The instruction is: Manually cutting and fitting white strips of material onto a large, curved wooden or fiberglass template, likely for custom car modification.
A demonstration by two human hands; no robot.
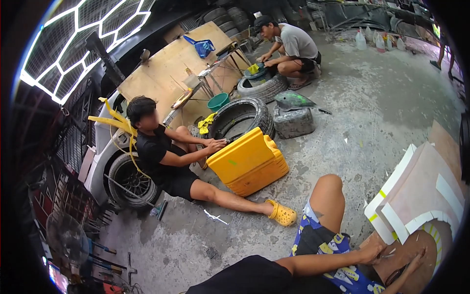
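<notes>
Black shirt (240, 277), foremost, with blue patterned shorts (353, 278). Left hand (373, 253): half-curled at a thin pale sliver (390, 253); grip unclear. Right hand (416, 261): fingers loosely bent; cannot tell whether holding anything. Strip-edged panel (418, 174): stands just beside both, presumably for easy reach.

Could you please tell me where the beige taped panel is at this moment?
In the head view, the beige taped panel is on the far right, just above the person's left hand and right hand.
</notes>
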